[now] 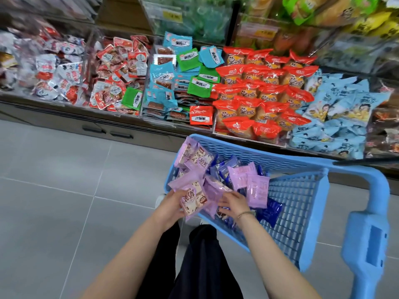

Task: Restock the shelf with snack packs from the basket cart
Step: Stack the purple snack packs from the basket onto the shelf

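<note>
Closest to me, my left hand (172, 203) has its fingers clamped on the edge of a purple pack (193, 198), whose long axis runs away from me toward the shelf. Just right of it, my right hand (235, 205) lies on the heap of purple packs (248, 178) in the basket cart (280, 158). Its fingers are bent among wrappers, and I cannot tell whether they pinch one. Dark blue packs (271, 209) lie underneath. The shelf (64, 114) is ahead, past the cart's far wall, with orange packs (259, 98) piled directly behind it.
</note>
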